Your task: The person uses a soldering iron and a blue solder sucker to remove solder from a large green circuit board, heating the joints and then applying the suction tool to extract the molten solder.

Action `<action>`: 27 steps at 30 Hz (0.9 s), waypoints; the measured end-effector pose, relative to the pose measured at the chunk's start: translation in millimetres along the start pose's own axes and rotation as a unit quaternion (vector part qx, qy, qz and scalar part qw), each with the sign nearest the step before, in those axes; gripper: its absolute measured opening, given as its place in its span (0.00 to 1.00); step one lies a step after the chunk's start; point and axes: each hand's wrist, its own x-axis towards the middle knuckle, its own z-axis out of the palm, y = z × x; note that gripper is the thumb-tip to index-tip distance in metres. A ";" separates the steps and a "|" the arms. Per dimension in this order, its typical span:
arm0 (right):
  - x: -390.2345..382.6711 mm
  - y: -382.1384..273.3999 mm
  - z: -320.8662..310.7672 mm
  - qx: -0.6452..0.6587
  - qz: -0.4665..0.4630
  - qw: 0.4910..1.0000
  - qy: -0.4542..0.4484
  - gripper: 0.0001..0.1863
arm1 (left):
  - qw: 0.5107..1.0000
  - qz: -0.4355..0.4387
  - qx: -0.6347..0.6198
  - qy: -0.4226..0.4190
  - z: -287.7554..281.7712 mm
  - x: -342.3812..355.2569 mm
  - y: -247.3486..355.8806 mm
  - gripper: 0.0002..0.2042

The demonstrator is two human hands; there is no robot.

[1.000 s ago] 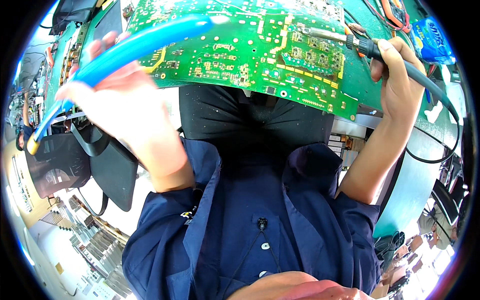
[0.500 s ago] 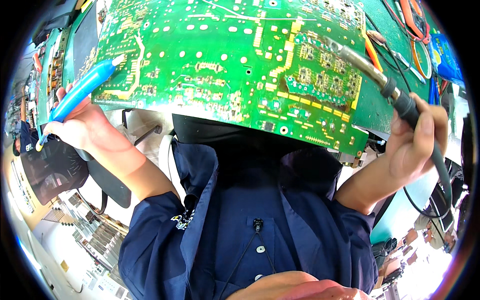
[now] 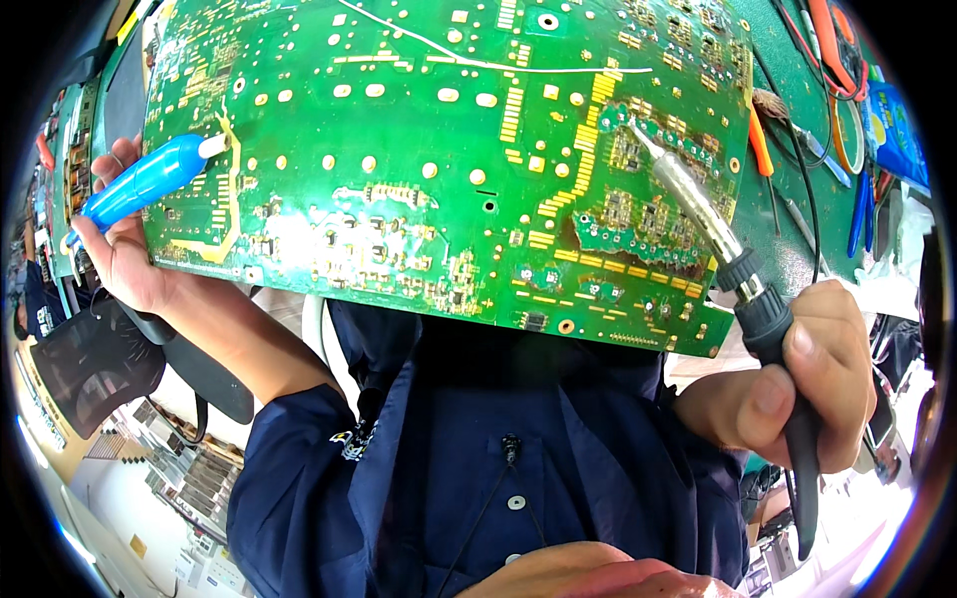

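A large green circuit board [image 3: 299,120] lies in front of me, with gold pads, small parts and a thin white wire [image 3: 429,48] across its far side. In my left hand [image 3: 135,254], closed at the board's left edge, is a blue solder sucker [image 3: 150,184]; its pale nozzle points right over the board. My right hand [image 3: 827,369] grips a soldering iron [image 3: 703,204] by its dark handle. The iron's tip is at the browned area on the board's right part; I cannot tell whether it touches.
On the green mat [image 3: 788,189] at the right lie an orange-handled screwdriver [image 3: 761,142], orange-handled tools [image 3: 835,50], blue-handled pliers [image 3: 859,214] and a blue packet [image 3: 897,125]. A black cable crosses the mat. At the left is a dark chair [image 3: 100,359].
The board now sits nearer to me and further left. My right hand has come lower, and the iron's tip has swung toward the board's browned area. The solder sucker has shifted slightly left and down.
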 end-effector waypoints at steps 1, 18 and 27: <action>2.1 -1.9 1.2 -0.010 -0.005 1.000 -0.003 0.11 | 0.999 -0.027 -0.041 -0.017 -0.4 -0.1 0.1 0.25; 36.9 -48.5 11.8 -0.156 -0.029 0.979 -0.129 0.08 | 0.990 -0.014 0.135 -0.047 15.6 -12.2 -14.2 0.22; 38.6 -65.9 26.8 -0.185 0.034 0.976 -0.108 0.08 | 0.988 -0.005 0.153 -0.032 11.6 -12.7 -15.3 0.22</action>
